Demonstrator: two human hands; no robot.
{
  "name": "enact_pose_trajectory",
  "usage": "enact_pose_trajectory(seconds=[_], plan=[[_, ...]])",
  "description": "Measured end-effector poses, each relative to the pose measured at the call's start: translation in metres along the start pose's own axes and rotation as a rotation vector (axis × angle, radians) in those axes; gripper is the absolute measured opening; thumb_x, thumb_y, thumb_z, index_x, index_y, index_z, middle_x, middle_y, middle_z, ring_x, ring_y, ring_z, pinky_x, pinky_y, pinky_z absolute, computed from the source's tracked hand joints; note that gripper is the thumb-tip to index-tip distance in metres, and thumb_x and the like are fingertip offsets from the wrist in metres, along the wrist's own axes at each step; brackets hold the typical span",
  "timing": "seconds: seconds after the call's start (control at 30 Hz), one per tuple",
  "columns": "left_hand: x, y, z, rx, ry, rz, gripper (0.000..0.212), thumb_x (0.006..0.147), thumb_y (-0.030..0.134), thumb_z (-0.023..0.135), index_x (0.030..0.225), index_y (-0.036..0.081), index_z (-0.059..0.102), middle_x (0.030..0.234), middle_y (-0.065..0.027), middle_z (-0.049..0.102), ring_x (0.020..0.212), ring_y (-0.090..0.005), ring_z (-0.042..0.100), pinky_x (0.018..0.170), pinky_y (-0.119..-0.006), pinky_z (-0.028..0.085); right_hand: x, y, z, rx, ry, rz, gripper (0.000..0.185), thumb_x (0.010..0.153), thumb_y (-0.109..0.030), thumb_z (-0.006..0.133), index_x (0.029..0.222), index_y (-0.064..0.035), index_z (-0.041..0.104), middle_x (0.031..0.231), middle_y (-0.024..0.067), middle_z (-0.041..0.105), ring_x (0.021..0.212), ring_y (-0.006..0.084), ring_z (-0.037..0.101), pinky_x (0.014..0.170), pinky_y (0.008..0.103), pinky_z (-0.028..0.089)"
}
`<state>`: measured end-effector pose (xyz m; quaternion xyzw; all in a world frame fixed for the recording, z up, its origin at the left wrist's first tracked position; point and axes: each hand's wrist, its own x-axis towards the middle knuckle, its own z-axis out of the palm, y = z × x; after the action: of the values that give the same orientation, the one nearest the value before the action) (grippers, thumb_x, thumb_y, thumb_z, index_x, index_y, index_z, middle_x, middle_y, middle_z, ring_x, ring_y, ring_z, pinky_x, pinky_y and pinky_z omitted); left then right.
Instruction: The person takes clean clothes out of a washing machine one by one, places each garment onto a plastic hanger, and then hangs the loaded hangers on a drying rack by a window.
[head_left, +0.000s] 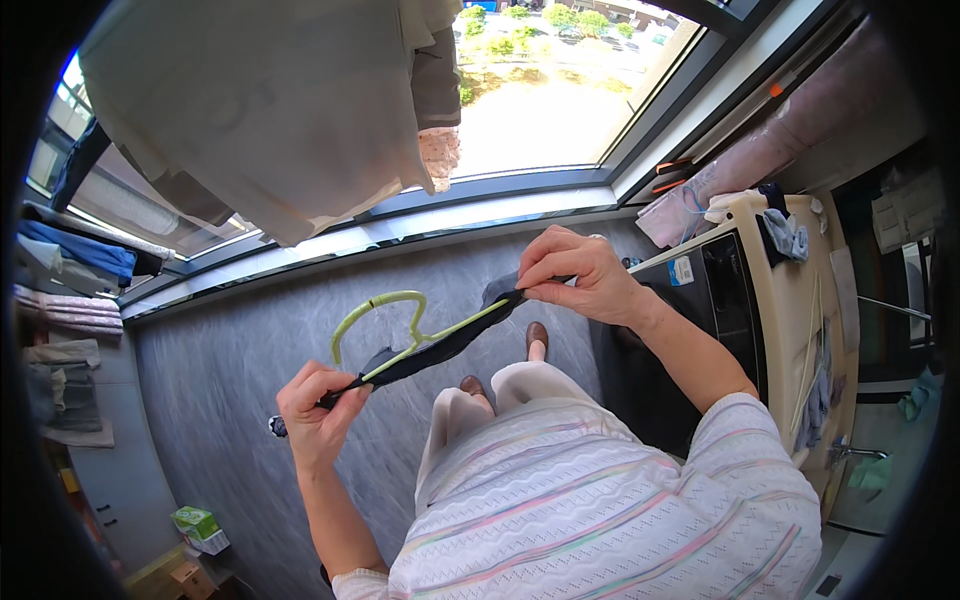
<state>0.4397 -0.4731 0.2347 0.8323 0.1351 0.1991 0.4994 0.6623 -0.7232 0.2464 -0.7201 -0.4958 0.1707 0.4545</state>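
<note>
My left hand (321, 409) pinches one end of a dark garment (442, 346) together with the tip of a light-green clothes hanger (459, 327). At the other end, my right hand (581, 271) grips the garment's cloth near the hanger's opposite arm. The garment stretches between both hands along the hanger, its lower part hidden from this angle. The hanger's large curved hook (379, 300) points away from me, towards the window, and hangs on nothing. Both hands are held out in front of me above the floor.
Pale clothes (262, 112) hang before the window (547, 127). A black Haier washing machine (675, 330) stands at my right, beside a beige sink counter (802, 247) with small cloths on it. Folded fabrics (71, 311) lie at the left above a cabinet (120, 427). A green box (196, 525) sits lower left.
</note>
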Motion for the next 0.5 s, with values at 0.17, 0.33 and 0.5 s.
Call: enact_pose_trajectory(seconds=[0.17,0.33,0.5], plan=[[0.001,-0.001,0.001,-0.062,0.055,0.003,0.014,0.06,-0.004,0.072,0.07,-0.001,0.063,0.061,-0.0016,0.051,0.052,-0.0074,0.043,0.046,-0.021,0.029,-0.006,0.004,0.002,0.304,0.064,-0.06,0.014,0.071,0.002,0.066,0.082,-0.0045,0.067,0.091,0.0046,0.059,0.087,0.0148,0.053,0.074,0.0264,0.045],[0.003,-0.004,-0.001,-0.104,0.062,-0.012,0.013,0.06,-0.003,0.071,0.07,-0.001,0.063,0.06,-0.0017,0.052,0.052,-0.0072,0.044,0.045,-0.021,0.029,0.004,-0.005,-0.01,0.262,-0.169,0.076,0.032,0.068,-0.006,0.069,0.099,-0.0058,0.062,0.1,0.0052,0.061,0.096,0.0181,0.052,0.084,0.0294,0.042],[0.018,0.0,0.0,-0.115,0.011,0.071,0.011,0.062,-0.001,0.071,0.071,0.0,0.064,0.059,-0.0013,0.053,0.052,-0.0073,0.045,0.045,-0.021,0.031,0.032,-0.023,-0.003,0.035,-0.159,-0.128,0.037,0.071,-0.013,0.068,0.105,-0.0054,0.058,0.097,0.0061,0.061,0.092,0.0199,0.053,0.084,0.0308,0.041]])
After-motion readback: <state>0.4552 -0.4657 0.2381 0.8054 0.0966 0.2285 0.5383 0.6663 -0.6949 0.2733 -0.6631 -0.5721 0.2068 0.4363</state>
